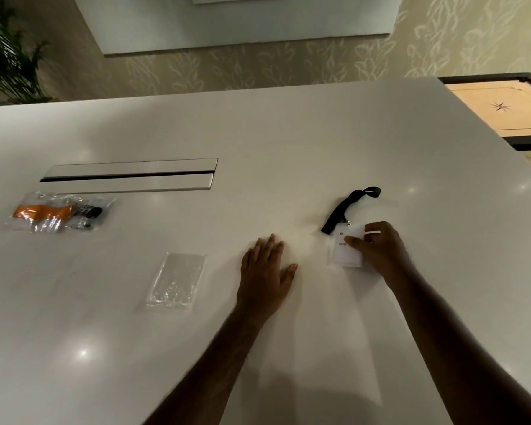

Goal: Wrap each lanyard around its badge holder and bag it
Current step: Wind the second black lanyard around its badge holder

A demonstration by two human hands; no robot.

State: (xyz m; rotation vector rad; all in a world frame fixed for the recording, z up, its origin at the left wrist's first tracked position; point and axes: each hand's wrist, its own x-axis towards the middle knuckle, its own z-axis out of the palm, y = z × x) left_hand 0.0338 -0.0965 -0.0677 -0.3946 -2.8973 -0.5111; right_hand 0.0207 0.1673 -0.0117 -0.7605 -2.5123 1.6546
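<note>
A: Right hand point(377, 246)?

B: Curled over the badge holder point(348, 250); thumb on its face, fingers pinching its right edge. The holder lies flat on the white table point(288, 142), right of centre, with some print on its card, too small to read.

A: The strap?

B: Black lanyard point(347, 210), clipped at the holder's top edge. It runs up and to the right across the table and ends in a small loop. Not wrapped around the holder.

A: Left hand point(265, 271)?

B: Flat on the table, palm down, fingers straight and together, thumb out to the right. Holds nothing. It sits just left of the holder, not touching it.

A: Bags?

B: One empty clear bag point(175, 280) lies flat to the left of the left hand, apart from it. Farther left and farther back, a filled bag point(59, 213) holds something orange and something black; details blurred.

A: Anything else on the table?

B: A long cable slot cover point(129, 176) set into the top, just behind the filled bag.

A: Beyond it?

B: Patterned wall, a plant point(10, 62) at far left, and a wooden game board point(500, 111) with a dark frame at far right.
</note>
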